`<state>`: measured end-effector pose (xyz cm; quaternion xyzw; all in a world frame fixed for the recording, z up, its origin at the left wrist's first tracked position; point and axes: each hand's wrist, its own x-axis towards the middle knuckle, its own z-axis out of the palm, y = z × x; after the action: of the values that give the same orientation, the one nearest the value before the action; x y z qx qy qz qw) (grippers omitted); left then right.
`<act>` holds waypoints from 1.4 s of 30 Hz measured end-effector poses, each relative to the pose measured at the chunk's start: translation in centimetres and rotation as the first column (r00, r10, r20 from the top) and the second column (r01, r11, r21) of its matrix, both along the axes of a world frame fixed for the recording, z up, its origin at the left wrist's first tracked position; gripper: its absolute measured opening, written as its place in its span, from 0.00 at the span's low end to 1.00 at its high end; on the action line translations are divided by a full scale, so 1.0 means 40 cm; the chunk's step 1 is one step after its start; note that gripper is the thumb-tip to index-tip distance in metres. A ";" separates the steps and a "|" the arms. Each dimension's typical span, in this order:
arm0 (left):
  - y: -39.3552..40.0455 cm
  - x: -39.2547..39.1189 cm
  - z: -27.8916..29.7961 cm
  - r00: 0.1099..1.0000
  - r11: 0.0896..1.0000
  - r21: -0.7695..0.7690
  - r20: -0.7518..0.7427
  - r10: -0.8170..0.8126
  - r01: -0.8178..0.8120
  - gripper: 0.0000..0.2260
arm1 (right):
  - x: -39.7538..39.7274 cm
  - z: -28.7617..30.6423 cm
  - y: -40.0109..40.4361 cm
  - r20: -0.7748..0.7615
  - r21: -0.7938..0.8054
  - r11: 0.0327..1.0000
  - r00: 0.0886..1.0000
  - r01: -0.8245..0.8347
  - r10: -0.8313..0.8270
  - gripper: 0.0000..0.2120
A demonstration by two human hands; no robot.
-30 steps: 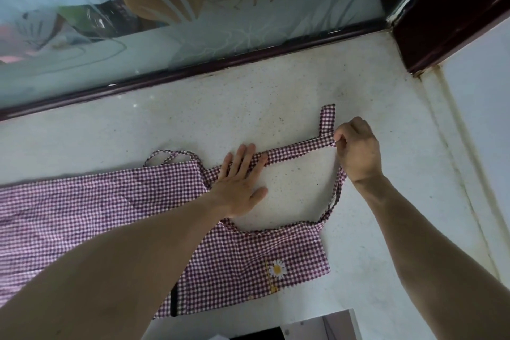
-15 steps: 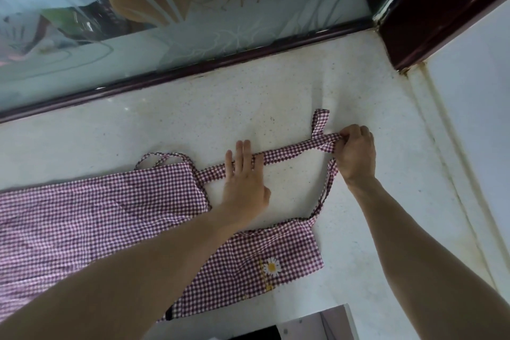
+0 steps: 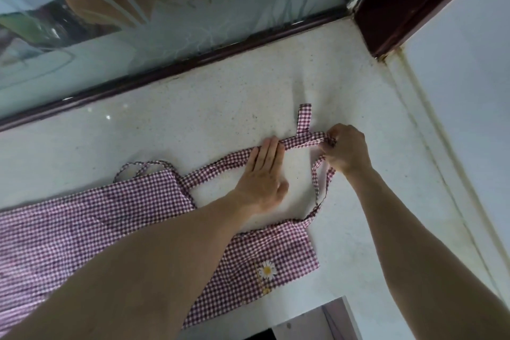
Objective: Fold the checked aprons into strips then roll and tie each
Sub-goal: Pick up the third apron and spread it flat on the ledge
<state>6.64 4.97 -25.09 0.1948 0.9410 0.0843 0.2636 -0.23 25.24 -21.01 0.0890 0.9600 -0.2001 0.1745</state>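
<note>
Pressing flat, the left hand [image 3: 264, 174] pins the apron strap [image 3: 220, 167]; right hand [image 3: 346, 150] apparently pinches its end.

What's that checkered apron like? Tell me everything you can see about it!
The apron is thin cloth with tiny dark-red and white checks, lying flat on a pale speckled counter. A little daisy decorates its bib. A long neck strap loops outward, with a short end pointing away. The left hand presses flat on the strap; the right hand pinches its far bend. A thin tie curls near the window.
</note>
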 end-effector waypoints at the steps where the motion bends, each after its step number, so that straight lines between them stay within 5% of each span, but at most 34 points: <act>1: 0.001 -0.001 0.002 1.000 1.000 0.001 0.004 0.005 -0.005 0.36 | 0.001 0.008 0.002 -0.021 0.025 1.000 1.000 0.005 -0.004 0.06; 5: 0.001 -0.002 0.011 1.000 1.000 0.009 0.014 0.019 -0.019 0.37 | 0.011 0.041 0.016 -0.015 0.031 0.998 0.999 0.050 -0.050 0.14; 9: -0.002 -0.003 0.010 0.999 0.999 0.024 0.012 0.033 -0.034 0.38 | -0.004 0.042 0.050 0.237 -0.244 0.878 0.903 0.412 -0.358 0.12; 13: -0.003 -0.004 0.009 1.000 1.000 0.000 0.017 0.026 -0.026 0.38 | 0.019 0.062 0.121 0.665 -0.620 0.371 0.714 0.691 -0.217 0.08; 15: 0.001 -0.002 0.008 1.000 1.000 -0.006 0.013 0.021 -0.021 0.38 | 0.044 0.066 0.158 0.666 -0.724 0.155 0.739 0.672 -0.095 0.16; 17: 0.000 0.000 0.010 1.000 1.000 -0.010 0.006 0.013 -0.013 0.39 | 0.064 0.051 0.166 0.632 -0.766 0.045 0.764 0.642 -0.130 0.21; 22: 0.010 -0.001 0.031 0.998 0.999 0.007 0.050 0.041 -0.042 0.40 | 0.118 0.005 0.146 0.602 -0.792 -0.018 0.774 0.611 -0.197 0.11; 27: 0.026 0.072 0.099 0.947 0.915 0.379 -0.222 0.231 -0.135 0.27 | 0.145 -0.013 0.120 0.686 -0.725 -0.117 0.699 0.679 -0.201 0.19; 30: 0.029 0.162 0.091 0.943 0.905 0.422 -0.280 0.182 -0.049 0.22 | 0.142 -0.001 0.107 0.662 -0.744 -0.070 0.719 0.664 -0.210 0.15; 34: 0.014 0.262 0.052 0.958 0.961 0.277 -0.276 0.075 0.004 0.22 | 0.136 0.024 0.092 0.618 -0.775 0.066 0.776 0.629 -0.126 0.14; 36: 0.002 0.297 0.040 0.966 0.986 0.168 -0.257 0.042 0.002 0.25 | 0.129 0.022 0.083 0.599 -0.752 0.131 0.753 0.646 -0.272 0.12; 39: -0.022 0.322 0.023 0.981 0.996 0.046 -0.178 0.081 -0.074 0.29 | 0.123 0.015 0.069 0.469 -0.708 0.190 0.654 0.680 -0.594 0.24; 42: -0.030 0.322 0.009 0.990 0.994 0.074 -0.116 0.084 -0.076 0.31 | 0.171 0.033 0.007 -0.121 -0.577 0.642 0.725 0.504 -0.678 0.27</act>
<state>19.52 3.76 -24.71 0.1706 0.9586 0.1158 0.1963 6.61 25.51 -19.67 0.3187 0.8021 -0.5029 -0.0463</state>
